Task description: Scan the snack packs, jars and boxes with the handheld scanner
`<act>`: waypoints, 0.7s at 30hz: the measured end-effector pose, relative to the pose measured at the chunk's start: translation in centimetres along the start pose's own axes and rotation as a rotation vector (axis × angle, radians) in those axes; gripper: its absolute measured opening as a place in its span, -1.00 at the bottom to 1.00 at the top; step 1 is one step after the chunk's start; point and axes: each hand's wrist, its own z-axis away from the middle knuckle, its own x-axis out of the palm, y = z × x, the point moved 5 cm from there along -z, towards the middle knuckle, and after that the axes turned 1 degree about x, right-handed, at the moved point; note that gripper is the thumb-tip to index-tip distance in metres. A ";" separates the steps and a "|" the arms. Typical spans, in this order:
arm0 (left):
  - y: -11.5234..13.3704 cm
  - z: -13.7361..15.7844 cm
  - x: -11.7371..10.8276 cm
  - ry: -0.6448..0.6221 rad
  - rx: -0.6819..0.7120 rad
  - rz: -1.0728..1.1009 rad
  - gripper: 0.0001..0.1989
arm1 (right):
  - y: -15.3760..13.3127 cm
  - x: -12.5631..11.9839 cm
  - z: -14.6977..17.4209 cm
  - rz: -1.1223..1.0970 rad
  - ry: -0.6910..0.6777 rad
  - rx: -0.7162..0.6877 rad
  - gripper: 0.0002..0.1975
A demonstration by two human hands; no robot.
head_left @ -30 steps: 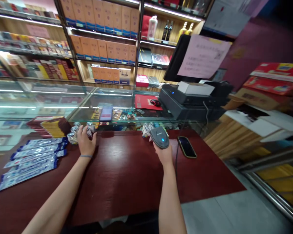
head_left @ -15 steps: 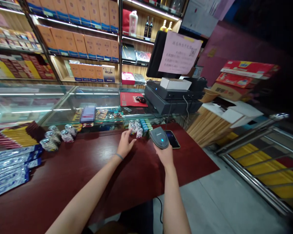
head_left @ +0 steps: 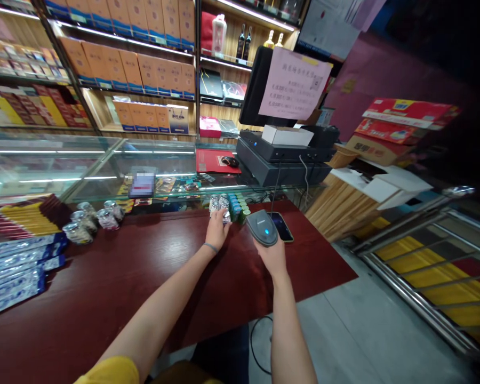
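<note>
My left hand [head_left: 217, 230] is closed around the nearest of several small silver-lidded jars [head_left: 214, 203]; its fingers partly hide that jar. Blue and green small containers [head_left: 237, 207] stand in rows just right of the jars. In my right hand [head_left: 272, 255] is a dark grey barcode scanner [head_left: 262, 228] with a lit blue light, its head tilted over the counter. A dark phone [head_left: 283, 228] lies beside the scanner. More silver-lidded jars [head_left: 82, 224] stand in a group at the left on the dark red counter [head_left: 144, 266].
Blue-and-white packets [head_left: 16, 274] and yellow-brown packs [head_left: 28, 216] lie at left. Behind the counter are a glass case [head_left: 160, 152], a mouse [head_left: 229, 161] on a red mat, and a monitor [head_left: 256, 88] with paper on it. A metal railing [head_left: 416, 274] stands at right.
My left hand has moved right and slightly forward, and its open fingers have closed on the front jar. My right hand still holds the scanner, almost unmoved.
</note>
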 end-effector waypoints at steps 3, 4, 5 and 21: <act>0.1 0.5 -1.7 0.063 -0.011 0.057 -0.54 | -0.7 0.5 -0.4 -0.044 0.038 -0.005 -0.44; 0.1 0.7 -2.6 0.094 -0.019 0.072 -0.53 | -1.1 0.8 -0.6 -0.043 0.052 -0.007 -0.46; 0.2 0.9 -3.8 0.126 -0.031 0.092 -0.52 | -1.5 1.2 -0.7 -0.039 0.064 -0.011 -0.49; -4.4 6.4 -27.1 0.158 -0.547 0.835 -0.39 | -9.4 11.9 -1.0 -0.166 -0.197 -0.111 -0.44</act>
